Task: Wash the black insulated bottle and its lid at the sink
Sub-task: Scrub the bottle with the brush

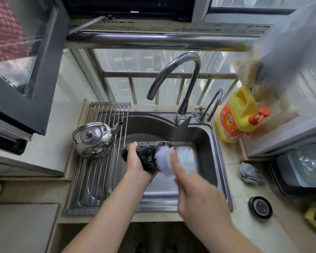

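Slipperiness is our worry: the wet, rigid black bottle lies sideways over the sink, our left hand wrapped round its middle; our right hand, blurred, meets a pale sponge, grip unclear.

Single head-worn wide-angle view, looking forward and steeply down, close above rectangular stainless steel sink; curved chrome faucet at 12 o'clock.

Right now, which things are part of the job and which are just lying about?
In use: sudsy black insulated bottle, left hand gripping it, right hand with blurred white scrubber, stainless steel sink.
Lying about: shiny steel kettle, yellow detergent jug, grey rag.
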